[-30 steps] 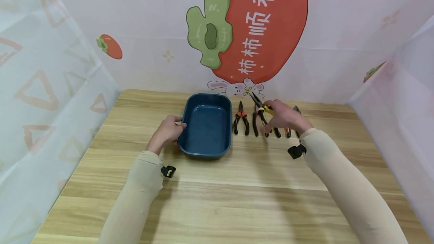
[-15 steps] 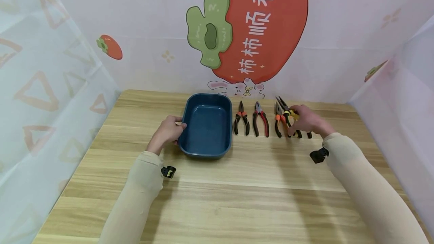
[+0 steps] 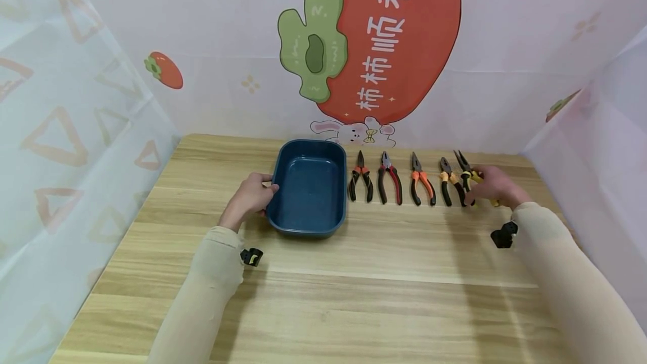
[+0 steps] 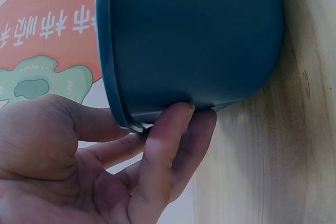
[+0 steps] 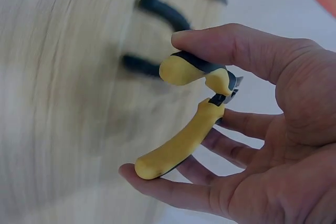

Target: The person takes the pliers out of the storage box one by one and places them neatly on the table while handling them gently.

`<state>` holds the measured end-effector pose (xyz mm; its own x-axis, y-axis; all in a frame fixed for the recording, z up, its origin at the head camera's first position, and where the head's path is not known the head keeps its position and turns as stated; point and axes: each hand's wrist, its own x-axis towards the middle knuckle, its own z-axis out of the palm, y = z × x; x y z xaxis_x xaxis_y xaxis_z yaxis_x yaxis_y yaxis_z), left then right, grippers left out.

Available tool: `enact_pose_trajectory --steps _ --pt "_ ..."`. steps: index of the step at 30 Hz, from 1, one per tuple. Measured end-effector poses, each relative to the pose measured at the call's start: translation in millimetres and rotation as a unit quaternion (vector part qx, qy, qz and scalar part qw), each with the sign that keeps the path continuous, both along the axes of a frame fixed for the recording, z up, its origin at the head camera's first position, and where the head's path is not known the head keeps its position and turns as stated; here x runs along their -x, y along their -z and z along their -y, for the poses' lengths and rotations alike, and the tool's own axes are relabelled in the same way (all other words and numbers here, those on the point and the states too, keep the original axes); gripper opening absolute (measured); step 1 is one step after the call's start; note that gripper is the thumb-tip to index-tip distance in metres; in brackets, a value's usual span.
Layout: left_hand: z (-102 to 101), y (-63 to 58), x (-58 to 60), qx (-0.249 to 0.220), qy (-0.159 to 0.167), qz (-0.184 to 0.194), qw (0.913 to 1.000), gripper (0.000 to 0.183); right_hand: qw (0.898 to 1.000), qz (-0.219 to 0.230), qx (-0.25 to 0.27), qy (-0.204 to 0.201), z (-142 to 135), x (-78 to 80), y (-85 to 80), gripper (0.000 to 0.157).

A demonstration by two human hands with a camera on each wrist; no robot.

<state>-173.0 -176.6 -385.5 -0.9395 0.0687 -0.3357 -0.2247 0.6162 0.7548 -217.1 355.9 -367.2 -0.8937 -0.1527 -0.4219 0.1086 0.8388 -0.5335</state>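
My left hand (image 3: 253, 194) grips the left rim of a deep blue plastic tray (image 3: 308, 228), thumb at the rim and fingers against the outer wall, as the left wrist view shows. At the right end of a row of pliers, my right hand (image 3: 495, 185) holds long-nose pliers (image 5: 176, 145) with yellow and black handles. Thumb and fingers hold the two spread handles from either side; the jaws point toward the back wall. Just left of it lie pliers with black and yellow-orange handles (image 3: 447, 178), partly overlapped by the right hand in the head view.
Between tray and right hand lie black-and-orange long-nose pliers (image 3: 360, 172), red-and-black combination pliers (image 3: 388, 168) and orange-handled long-nose pliers (image 3: 417, 176). The wooden table (image 3: 323, 308) ends at a printed cloth wall (image 3: 227, 100) behind; cloth also hangs at both sides.
My right hand has moved right and lower with the yellow-and-black long-nose pliers, passing over the row to its right end. My left hand and the tray have stayed in place.
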Motion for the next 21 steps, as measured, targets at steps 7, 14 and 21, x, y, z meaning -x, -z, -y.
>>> enact_pose_trajectory --steps 7,14,21 --pt "-1 0.7 0.1 0.001 -0.002 -0.001 1.0000 0.048 0.999 0.012 -0.004 0.032 -27 4.7 12.3 0.097" --pt "-2 1.5 0.1 0.008 0.000 -0.006 0.9999 0.048 0.997 0.026 -0.054 0.042 -37 10.8 21.4 0.102" --pt "-3 -1.3 -1.1 0.009 -0.001 -0.002 1.0000 0.048 0.994 0.045 -0.094 0.040 -33 14.9 21.0 0.103"
